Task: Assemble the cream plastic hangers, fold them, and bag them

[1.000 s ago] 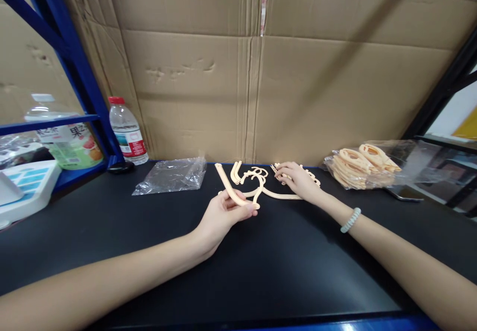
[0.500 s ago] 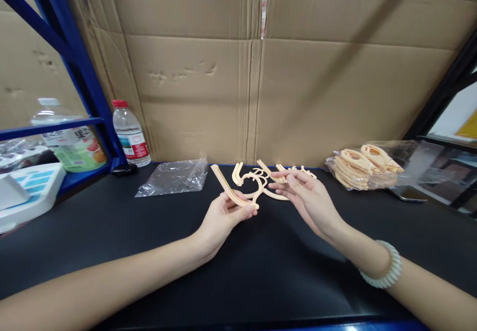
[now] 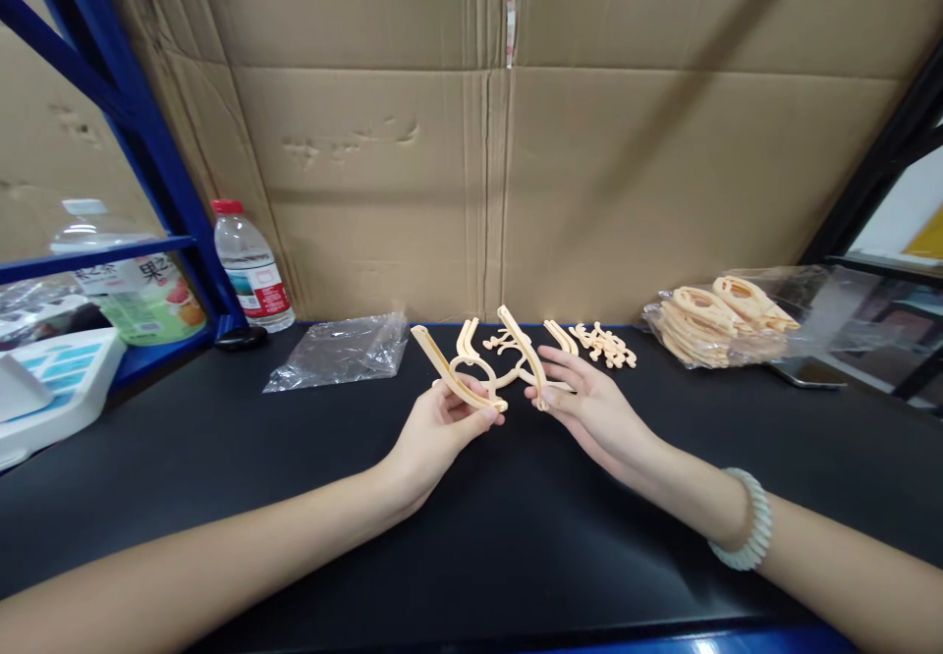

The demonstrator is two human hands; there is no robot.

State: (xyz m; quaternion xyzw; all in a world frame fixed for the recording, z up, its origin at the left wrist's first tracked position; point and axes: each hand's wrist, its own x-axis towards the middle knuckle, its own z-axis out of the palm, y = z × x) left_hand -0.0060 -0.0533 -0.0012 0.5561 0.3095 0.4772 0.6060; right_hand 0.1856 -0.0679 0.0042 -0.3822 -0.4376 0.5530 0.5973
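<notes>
Black table (image 3: 221, 477); hanger pieces (image 3: 520, 350) between hands.

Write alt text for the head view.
Left hand and right hand each hold a cream plastic hanger arm over a black table; more parts, a bag and a water bottle lie behind.

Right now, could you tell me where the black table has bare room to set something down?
The black table is bare along the near edge, between the two forearms and in front of the plastic bag. It is crowded at the back middle, where the left hand and right hand hold hanger pieces over loose clips, and by the bagged stack at right.
</notes>
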